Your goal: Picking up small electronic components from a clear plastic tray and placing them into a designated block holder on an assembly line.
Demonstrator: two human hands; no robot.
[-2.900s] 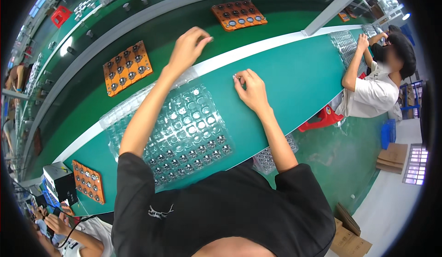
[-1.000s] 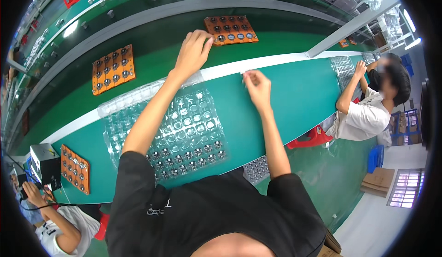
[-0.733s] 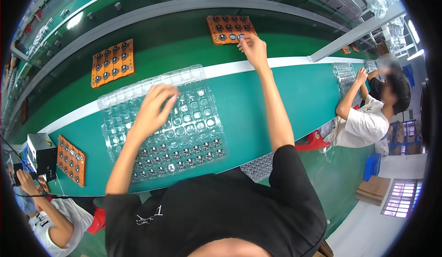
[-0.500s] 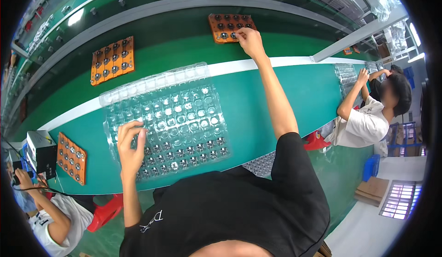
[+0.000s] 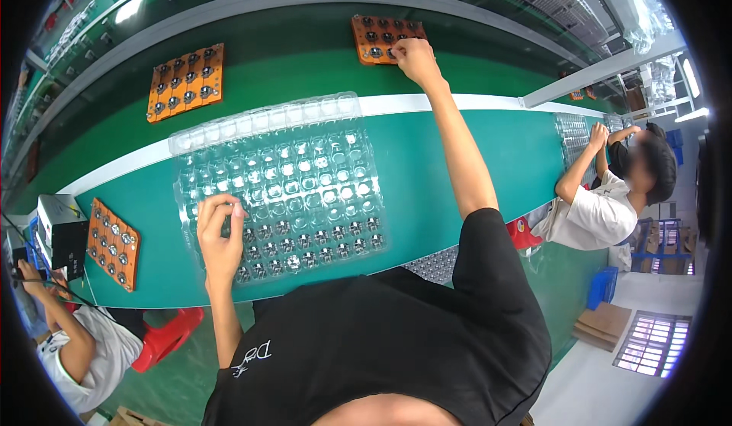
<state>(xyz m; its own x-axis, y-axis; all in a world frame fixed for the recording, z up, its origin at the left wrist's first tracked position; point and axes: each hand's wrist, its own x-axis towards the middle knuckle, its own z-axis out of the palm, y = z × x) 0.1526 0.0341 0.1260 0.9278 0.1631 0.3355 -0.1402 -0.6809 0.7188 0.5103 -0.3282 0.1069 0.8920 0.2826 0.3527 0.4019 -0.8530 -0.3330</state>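
Note:
My right hand point(image 5: 418, 61) reaches far forward to an orange fixture plate point(image 5: 366, 57) on the green belt. Its thumb and fingers pinch a small round dark-and-silver metal part in the plate's near row, partly hidden by the fingertips. Above the left part of a clear plastic blister tray point(image 5: 305, 140) hovers my left hand point(image 5: 219, 235), fingers loosely bent, with nothing visible in them. In the tray's near rows sit several small metal parts point(image 5: 322, 237); the pockets farther back hold none that I can see.
Another loaded orange plate point(image 5: 185, 83) lies on the belt at left, and a third point(image 5: 113, 244) on the bench's left end beside a black-and-white box point(image 5: 62, 231). A grey post point(image 5: 564, 83) rises at right. Co-workers sit at both sides; red stools point(image 5: 164, 338) stand below.
My right hand stays at the far orange plate, its fingers on a near-row part. My left hand's thumb has come closer to its bent fingers. The whole view has shifted slightly.

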